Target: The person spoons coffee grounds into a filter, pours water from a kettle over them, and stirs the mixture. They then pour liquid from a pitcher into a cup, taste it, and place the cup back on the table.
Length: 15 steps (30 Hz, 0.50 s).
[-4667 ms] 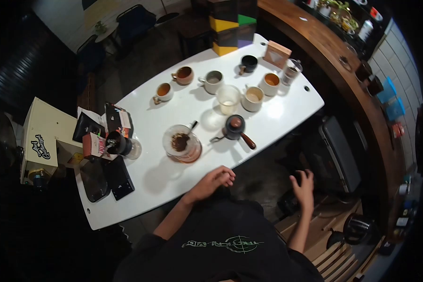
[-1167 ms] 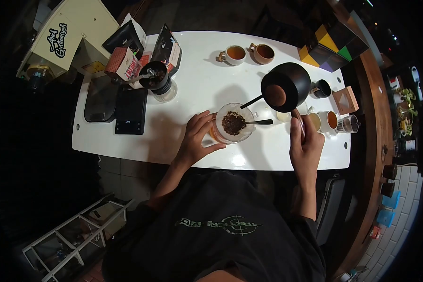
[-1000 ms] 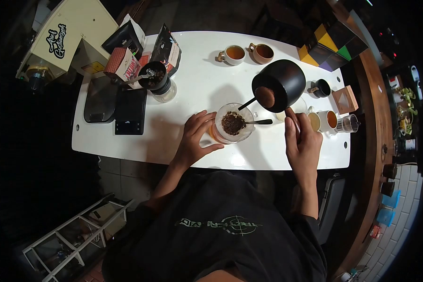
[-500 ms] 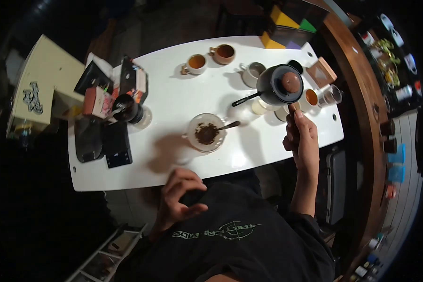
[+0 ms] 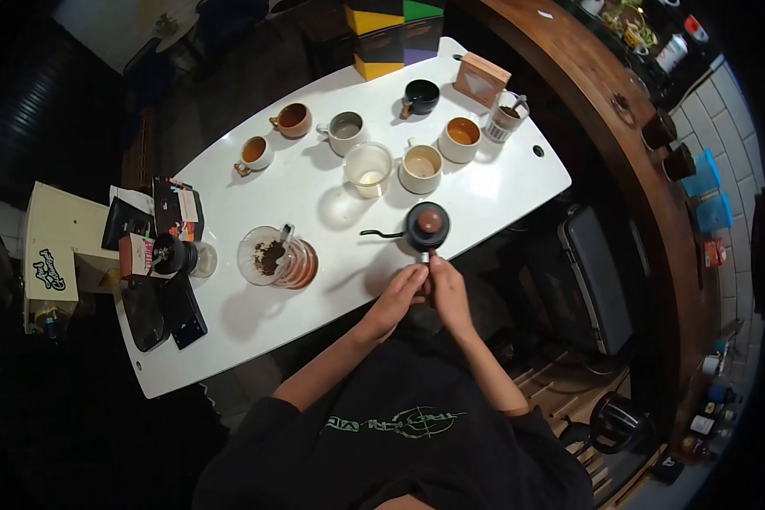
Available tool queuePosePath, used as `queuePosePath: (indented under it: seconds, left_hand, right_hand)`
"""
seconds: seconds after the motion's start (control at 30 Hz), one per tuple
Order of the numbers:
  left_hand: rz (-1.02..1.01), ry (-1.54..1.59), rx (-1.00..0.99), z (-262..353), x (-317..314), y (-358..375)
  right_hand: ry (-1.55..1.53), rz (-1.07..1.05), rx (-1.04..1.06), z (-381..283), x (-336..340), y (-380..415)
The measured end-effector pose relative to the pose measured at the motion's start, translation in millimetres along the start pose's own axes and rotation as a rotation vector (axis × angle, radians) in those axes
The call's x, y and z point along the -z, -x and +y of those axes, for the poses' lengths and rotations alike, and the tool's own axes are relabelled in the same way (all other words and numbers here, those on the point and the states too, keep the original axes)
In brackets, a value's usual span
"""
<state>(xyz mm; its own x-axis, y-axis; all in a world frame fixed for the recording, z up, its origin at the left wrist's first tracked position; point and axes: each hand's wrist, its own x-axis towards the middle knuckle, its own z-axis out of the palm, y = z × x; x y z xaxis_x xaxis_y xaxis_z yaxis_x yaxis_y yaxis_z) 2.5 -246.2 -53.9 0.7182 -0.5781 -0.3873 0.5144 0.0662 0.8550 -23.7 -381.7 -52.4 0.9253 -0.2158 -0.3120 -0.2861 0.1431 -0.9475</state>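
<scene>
A black gooseneck kettle (image 5: pixel 426 229) with a brown lid knob is at the front edge of the white table, its thin spout pointing left. My right hand (image 5: pixel 450 297) is closed around its handle. Beside it, my left hand (image 5: pixel 396 300) is closed at the same handle; its fingertips are partly hidden. To the left stands a clear dripper (image 5: pixel 262 255) with dark coffee grounds in it, over a ribbed glass server (image 5: pixel 301 263) of reddish-brown liquid. Behind the kettle are a clear glass cup (image 5: pixel 368 170) and a beige mug (image 5: pixel 421 168).
More mugs stand farther back, among them a white mug (image 5: pixel 460 140), a black cup (image 5: pixel 421 98) and a brown cup (image 5: pixel 291 121). A jar (image 5: pixel 507 117) and a cardboard box (image 5: pixel 482 78) are at the far right. Left lie a hand grinder (image 5: pixel 175 254) and a dark scale (image 5: pixel 184 314).
The kettle has come down from above the cups to the table's front edge. My left hand has joined my right at its handle. The dripper's spoon is no longer seen there. The view has turned.
</scene>
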Motion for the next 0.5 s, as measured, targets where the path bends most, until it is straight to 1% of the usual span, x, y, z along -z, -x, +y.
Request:
queuePosePath:
  seconds: [0.03,0.07,0.1,0.17,0.23,0.3,0.4,0.5]
  left_hand:
    - [0.044,0.067,0.033,-4,-7,-5]
    - [0.089,0.091,-0.045,-9,-15,-10]
    - [0.091,0.085,-0.041,-11,-18,-12]
    - [0.222,0.149,-0.091,-17,-19,-17]
    - [0.240,0.203,-0.106,-27,-13,-23]
    - [0.294,0.165,-0.157,-34,-10,-23]
    - [0.333,0.200,-0.163,-33,-8,-20]
    - [0.349,0.266,-0.156,-38,-5,-20]
  right_hand:
    - [0.117,0.013,0.045,7,-1,-3]
    - [0.174,0.019,0.114,13,-1,-5]
    - [0.233,0.021,0.181,17,-1,-5]
    - [0.243,0.005,0.183,31,-3,-9]
    - [0.258,-0.020,0.189,37,-3,-13]
    - [0.231,-0.113,0.151,40,-4,-16]
    - [0.229,-0.136,0.190,44,-10,-17]
    - [0.267,-0.159,0.168,48,-13,-19]
